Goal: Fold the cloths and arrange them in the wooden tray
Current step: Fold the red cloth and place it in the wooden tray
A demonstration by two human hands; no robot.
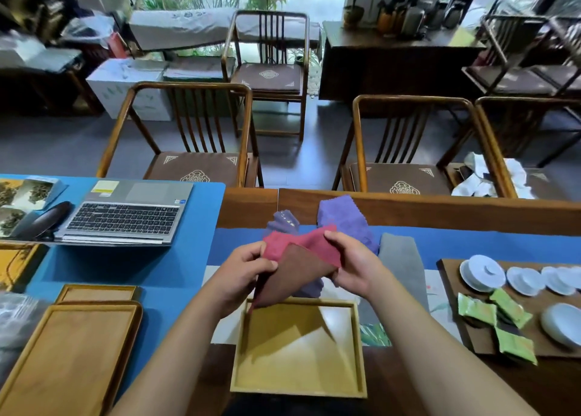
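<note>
A red cloth (301, 258) hangs in the air above the far edge of a square wooden tray (360, 346), which has nothing in it. My left hand (242, 274) pinches the cloth's left edge and my right hand (352, 261) grips its right edge. The cloth is partly doubled over, with a lower corner drooping toward the tray. Purple cloths (345, 217) lie crumpled on the table behind it, one (283, 222) bunched at the left. A grey cloth (399, 258) lies flat to the right.
A laptop (125, 214) sits on the blue mat at the left. Two larger wooden trays (72, 356) lie at the near left. A dark board (452, 305) at the right carries white cups and green packets. Chairs stand beyond the table.
</note>
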